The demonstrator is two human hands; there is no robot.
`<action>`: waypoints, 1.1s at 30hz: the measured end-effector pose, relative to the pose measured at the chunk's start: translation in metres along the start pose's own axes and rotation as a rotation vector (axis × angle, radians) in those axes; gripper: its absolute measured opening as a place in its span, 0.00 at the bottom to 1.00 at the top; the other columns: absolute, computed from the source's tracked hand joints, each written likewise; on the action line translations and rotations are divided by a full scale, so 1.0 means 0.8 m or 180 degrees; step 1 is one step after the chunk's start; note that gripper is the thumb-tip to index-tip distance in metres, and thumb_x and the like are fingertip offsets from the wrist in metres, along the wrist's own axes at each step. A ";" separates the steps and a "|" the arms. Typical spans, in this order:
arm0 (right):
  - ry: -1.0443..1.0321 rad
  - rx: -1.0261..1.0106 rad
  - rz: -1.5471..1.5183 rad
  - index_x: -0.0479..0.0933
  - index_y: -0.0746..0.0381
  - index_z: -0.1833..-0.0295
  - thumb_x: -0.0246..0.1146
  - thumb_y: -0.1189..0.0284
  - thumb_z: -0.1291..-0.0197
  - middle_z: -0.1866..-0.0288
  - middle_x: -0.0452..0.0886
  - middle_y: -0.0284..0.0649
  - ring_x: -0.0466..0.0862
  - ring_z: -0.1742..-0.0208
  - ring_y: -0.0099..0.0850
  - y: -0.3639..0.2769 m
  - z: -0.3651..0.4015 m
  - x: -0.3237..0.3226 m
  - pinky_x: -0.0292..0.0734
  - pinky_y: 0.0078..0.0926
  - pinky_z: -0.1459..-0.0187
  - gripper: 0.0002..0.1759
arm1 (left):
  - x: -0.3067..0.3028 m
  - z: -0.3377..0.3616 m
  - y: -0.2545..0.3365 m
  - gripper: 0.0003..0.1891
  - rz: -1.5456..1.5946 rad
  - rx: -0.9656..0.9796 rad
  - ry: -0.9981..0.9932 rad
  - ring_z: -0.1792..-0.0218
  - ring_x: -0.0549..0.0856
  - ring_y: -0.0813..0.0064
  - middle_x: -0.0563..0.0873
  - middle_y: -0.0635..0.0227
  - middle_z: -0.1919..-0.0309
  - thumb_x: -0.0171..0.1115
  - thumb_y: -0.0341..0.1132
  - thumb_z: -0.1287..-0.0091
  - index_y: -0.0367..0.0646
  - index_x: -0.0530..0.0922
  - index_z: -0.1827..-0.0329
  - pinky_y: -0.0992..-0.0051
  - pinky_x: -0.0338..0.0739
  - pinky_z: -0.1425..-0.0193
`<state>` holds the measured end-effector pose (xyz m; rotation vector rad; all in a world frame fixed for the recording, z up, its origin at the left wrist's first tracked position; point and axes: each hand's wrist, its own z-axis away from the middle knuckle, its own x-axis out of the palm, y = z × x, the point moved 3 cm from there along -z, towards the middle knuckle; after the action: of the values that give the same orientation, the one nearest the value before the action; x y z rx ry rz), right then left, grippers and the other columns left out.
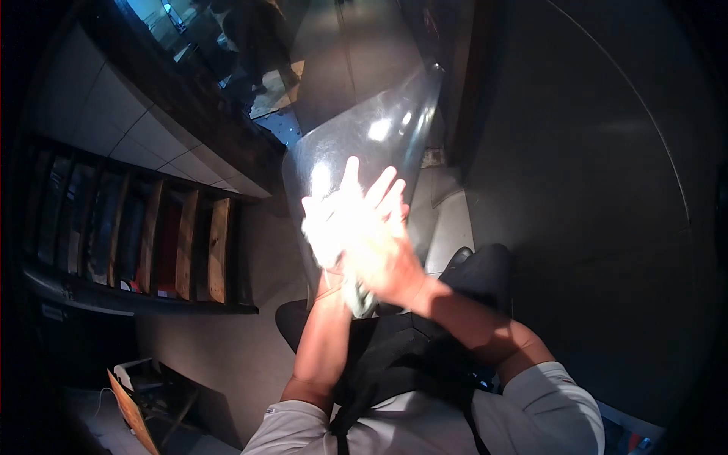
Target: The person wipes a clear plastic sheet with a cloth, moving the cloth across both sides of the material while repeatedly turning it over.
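In front of my lap stands a clear, curved plastic sheet [360,129], with bright reflections across its upper part. My left hand [324,224] is at its lower part and appears to support it; strong glare washes out most of the fingers. Overlapping it from the right, my right hand [383,254] has its fingers pointing up the sheet. A pale cloth [361,302] hangs below the right palm, bunched between the two hands. How much cloth lies under the fingers is lost in the glare.
A dark rack with wooden slats [152,235] stands at the left. On the right rises a large dark panel [599,197]. A small folding stand with a wooden board [133,413] is at the lower left. Behind the sheet is a dark-framed glass opening [227,45].
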<state>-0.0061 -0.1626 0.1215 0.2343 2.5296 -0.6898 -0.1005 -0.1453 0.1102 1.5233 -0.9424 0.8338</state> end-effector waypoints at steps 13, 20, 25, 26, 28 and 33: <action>0.0617 0.0094 -0.0437 0.81 0.70 0.40 0.61 0.74 0.38 0.29 0.77 0.59 0.67 0.20 0.59 -0.020 -0.038 -0.023 0.39 0.76 0.22 0.21 | 0.043 -0.013 0.008 0.52 0.0095 0.0353 -0.0710 0.18 0.59 0.41 0.54 0.41 0.16 0.44 0.76 0.28 0.51 0.47 0.11 0.37 0.53 0.17; -0.0075 0.0656 0.0159 0.75 0.67 0.31 0.62 0.65 0.33 0.23 0.72 0.58 0.64 0.17 0.55 0.036 -0.039 -0.026 0.40 0.81 0.24 0.28 | 0.010 0.000 0.005 0.54 -0.0393 -0.0041 -0.0264 0.13 0.46 0.48 0.47 0.50 0.12 0.37 0.78 0.29 0.49 0.46 0.11 0.47 0.39 0.12; 0.0330 0.0849 0.0242 0.79 0.64 0.37 0.62 0.64 0.34 0.28 0.76 0.55 0.69 0.21 0.53 0.071 -0.071 -0.040 0.46 0.81 0.25 0.24 | 0.054 0.018 -0.026 0.56 0.0038 0.0145 -0.0362 0.13 0.48 0.61 0.49 0.60 0.12 0.31 0.81 0.30 0.46 0.44 0.11 0.60 0.36 0.10; 0.0238 0.0704 -0.0012 0.80 0.64 0.38 0.62 0.64 0.34 0.29 0.77 0.55 0.70 0.22 0.53 0.063 -0.070 -0.039 0.47 0.81 0.26 0.23 | 0.046 0.016 -0.021 0.53 -0.0290 0.0237 -0.0258 0.13 0.48 0.55 0.50 0.60 0.12 0.32 0.80 0.29 0.50 0.45 0.10 0.49 0.38 0.11; 0.0355 0.0537 0.0089 0.82 0.64 0.42 0.62 0.65 0.35 0.34 0.80 0.55 0.73 0.27 0.56 0.014 -0.062 -0.032 0.53 0.79 0.27 0.20 | 0.038 0.011 -0.016 0.51 0.0140 0.0177 -0.0402 0.14 0.48 0.49 0.50 0.59 0.12 0.34 0.79 0.28 0.55 0.47 0.11 0.39 0.39 0.14; 0.0251 0.0307 -0.0138 0.80 0.69 0.38 0.60 0.67 0.32 0.27 0.77 0.55 0.70 0.20 0.49 -0.042 -0.001 -0.018 0.45 0.83 0.24 0.23 | 0.024 0.003 0.011 0.43 -0.0135 0.0265 -0.0977 0.15 0.51 0.41 0.53 0.55 0.13 0.36 0.74 0.25 0.62 0.51 0.12 0.25 0.43 0.19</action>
<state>-0.0038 -0.1914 0.1434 0.2449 2.5859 -0.8361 -0.0996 -0.1506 0.1310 1.7707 -1.1034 0.6251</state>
